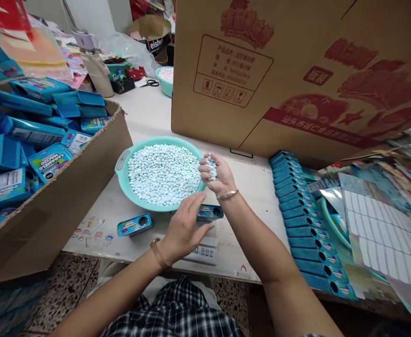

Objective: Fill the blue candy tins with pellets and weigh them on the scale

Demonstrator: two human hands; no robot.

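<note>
Palm up at the right rim of the turquoise basin (123, 180), my right hand (222, 175) cups a small heap of pale blue candies (211, 167). More of the same candies (163, 173) fill the basin. My left hand (186, 224) is open, thumb spread from the fingers, close to a blue candy box (210, 212) with a round hole. That box lies on a white scale (205, 252), partly hidden by my left hand; whether the fingers touch it I cannot tell. Another blue box (135, 225) with a hole lies on the table left of my left hand.
At the left stands an open carton (96, 154) heaped with blue boxes. A large cardboard carton (226, 107) blocks the back right. A row of blue boxes (303, 220) runs along the right, beside printed sheets (384, 234). Scissors (151, 83) lie farther back.
</note>
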